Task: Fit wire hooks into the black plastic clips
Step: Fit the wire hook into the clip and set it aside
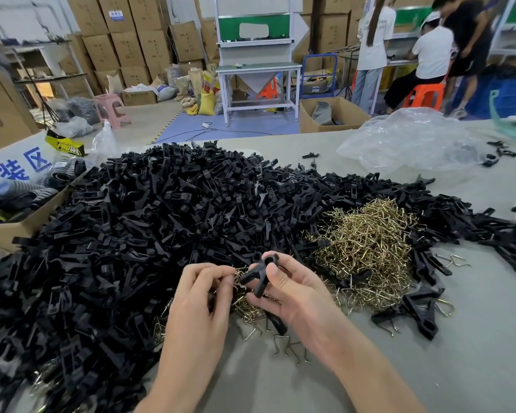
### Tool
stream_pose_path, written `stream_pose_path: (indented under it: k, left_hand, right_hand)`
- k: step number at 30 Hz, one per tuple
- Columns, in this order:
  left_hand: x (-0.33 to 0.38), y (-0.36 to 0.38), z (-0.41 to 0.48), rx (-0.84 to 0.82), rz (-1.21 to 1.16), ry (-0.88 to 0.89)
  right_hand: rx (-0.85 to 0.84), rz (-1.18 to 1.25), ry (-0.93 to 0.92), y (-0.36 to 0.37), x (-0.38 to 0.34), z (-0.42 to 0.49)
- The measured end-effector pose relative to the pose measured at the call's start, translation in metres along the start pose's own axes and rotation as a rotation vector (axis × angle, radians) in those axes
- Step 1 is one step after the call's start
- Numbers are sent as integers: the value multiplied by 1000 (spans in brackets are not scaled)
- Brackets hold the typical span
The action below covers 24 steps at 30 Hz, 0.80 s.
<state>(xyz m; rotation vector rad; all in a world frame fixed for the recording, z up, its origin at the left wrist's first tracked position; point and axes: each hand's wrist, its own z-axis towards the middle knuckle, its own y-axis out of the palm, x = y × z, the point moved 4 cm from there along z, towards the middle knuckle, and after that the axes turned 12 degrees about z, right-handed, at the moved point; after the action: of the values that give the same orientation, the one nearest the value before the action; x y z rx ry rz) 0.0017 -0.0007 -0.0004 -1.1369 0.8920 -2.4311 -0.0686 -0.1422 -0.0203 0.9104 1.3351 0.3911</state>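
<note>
Clip (pixel 259 277) sits low centre, pinched between thumb and fingers of your right hand (pixel 292 293), with your left hand (pixel 201 293) pinching a hook (pixel 238 281) just beside it; best hold the clip steady and feed the wire ends squarely in. Grey table (pixel 429 368) bears a clip pile (pixel 149 210) at left and a hook pile (pixel 367 242) centre right; cartons (pixel 125 43) stacked upper left, people (pixel 432 52) working upper right.
</note>
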Motion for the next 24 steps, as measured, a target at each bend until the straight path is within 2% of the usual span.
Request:
stream_pose_path:
  k: [3,7,10,12,15,24]
  left_hand:
    - [-5,-3,1,-33,-203,-192]
    - [1,4,0,-238,-585,-412]
    - [13,17,-5,-338,-913,-533]
    - [16,23,-7,-364,-1047,-600]
    - [17,26,-8,-409,-1108,-636]
    - [12,29,-10,-404,-1129,-717]
  right_hand:
    - [25,80,-26,-1,-4,1]
    - [65,266,-37,-3,-5,3]
    - [48,274,-39,-1,-3,3]
    - [31,268,-35,0,-2,3]
    - [2,250,-16,0,-1,3]
    - [-32,194,-4,0,1,2]
